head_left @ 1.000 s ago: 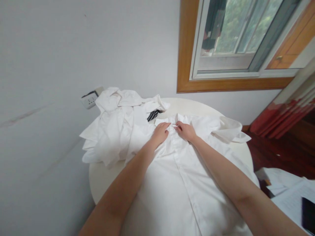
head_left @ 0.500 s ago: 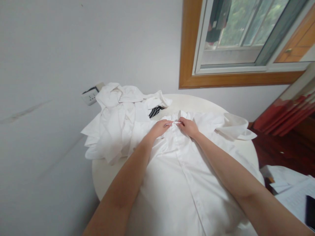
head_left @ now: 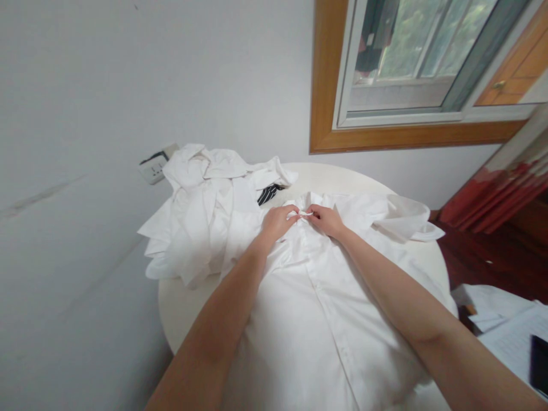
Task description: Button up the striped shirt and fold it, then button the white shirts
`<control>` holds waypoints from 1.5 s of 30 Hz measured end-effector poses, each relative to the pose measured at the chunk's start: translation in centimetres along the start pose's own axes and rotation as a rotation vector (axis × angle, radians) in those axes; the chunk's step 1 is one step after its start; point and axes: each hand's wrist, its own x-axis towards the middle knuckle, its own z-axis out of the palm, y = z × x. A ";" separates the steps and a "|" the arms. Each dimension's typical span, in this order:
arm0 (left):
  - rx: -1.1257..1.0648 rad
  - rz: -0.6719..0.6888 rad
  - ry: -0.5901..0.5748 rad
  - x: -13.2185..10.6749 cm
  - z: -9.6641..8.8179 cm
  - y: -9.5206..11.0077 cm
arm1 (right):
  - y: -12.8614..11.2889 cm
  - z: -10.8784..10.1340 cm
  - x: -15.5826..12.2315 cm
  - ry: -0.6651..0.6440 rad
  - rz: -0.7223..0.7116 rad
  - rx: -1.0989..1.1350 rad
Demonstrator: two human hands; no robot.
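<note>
A white button-up shirt [head_left: 295, 319] lies front up over the round table, its collar end away from me and its button line running toward me. My left hand [head_left: 279, 221] pinches one side of the shirt at the collar. Close beside it, my right hand [head_left: 324, 219] pinches the other side, fingertips nearly meeting the left ones. A small strip of white cloth shows between the two hands; any button there is too small to make out. One sleeve [head_left: 406, 217] spreads out to the right.
A heap of white clothes [head_left: 205, 211] lies on the left of the white round table [head_left: 342, 174], with a black striped cloth [head_left: 269, 194] by it. Behind are a wall socket [head_left: 153, 168] and a wood-framed window [head_left: 323, 85]. Papers [head_left: 514, 328] and a dark phone-like object [head_left: 538, 365] lie at lower right.
Both hands stay at the collar; the fingertips have drawn slightly closer together, and the cloth between them has bunched a little. The view has shifted slightly.
</note>
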 end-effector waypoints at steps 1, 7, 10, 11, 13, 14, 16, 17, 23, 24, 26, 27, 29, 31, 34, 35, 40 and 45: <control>0.006 -0.006 0.005 -0.1 0.0 0.1 | 0.0 0.0 0.0 -0.003 -0.004 -0.010; 0.066 -0.022 0.016 -0.3 0.0 0.7 | -0.1 0.0 -0.1 -0.005 0.024 -0.034; 0.127 0.011 0.024 -0.4 -0.2 1.1 | -0.2 0.0 -0.1 -0.008 0.042 0.008; 0.146 0.023 0.025 -0.4 -0.2 1.3 | -0.2 0.0 -0.1 -0.008 0.050 0.022; 0.177 0.040 0.022 -0.4 -0.4 1.6 | -0.2 0.0 -0.1 -0.009 0.066 0.041; 0.193 0.043 0.021 -0.5 -0.4 1.7 | -0.3 0.1 -0.1 -0.007 0.073 0.043; 0.225 0.050 0.025 -0.5 -0.4 1.9 | -0.5 0.1 -0.2 -0.005 0.091 0.022; 0.242 0.057 0.030 -0.6 -0.4 2.0 | -0.6 0.0 -0.3 -0.005 0.101 -0.001; 0.345 0.079 0.047 -0.7 -0.5 2.2 | -2.5 -0.1 -0.9 -0.017 0.149 -0.202; 0.360 0.063 0.041 -0.7 -0.5 2.2 | -2.8 -0.1 -1.0 -0.016 0.162 -0.233; 0.387 0.014 0.030 -0.6 -0.4 2.3 | -3.1 0.1 -1.0 -0.013 0.183 -0.268; 0.397 -0.011 0.027 -0.6 -0.4 2.3 | -3.2 0.2 -1.0 -0.012 0.189 -0.272; 0.408 -0.039 0.023 -0.5 -0.3 2.4 | -3.1 0.3 -0.9 0.000 0.185 -0.262; 0.409 -0.036 0.021 -0.5 -0.2 2.4 | -2.9 0.4 -0.9 0.012 0.171 -0.240; 0.404 -0.018 0.032 -0.6 -0.1 2.4 | -2.6 0.3 -0.9 0.019 0.164 -0.200; 0.403 -0.016 0.038 -0.6 -0.2 2.4 | -2.6 0.3 -0.9 0.022 0.163 -0.187; 0.368 0.018 0.049 -0.6 -0.4 2.3 | -2.4 0.5 -0.7 0.046 0.173 -0.156; 0.343 -0.003 0.052 -0.6 -0.5 2.4 | -2.0 0.7 -0.3 0.078 0.173 -0.114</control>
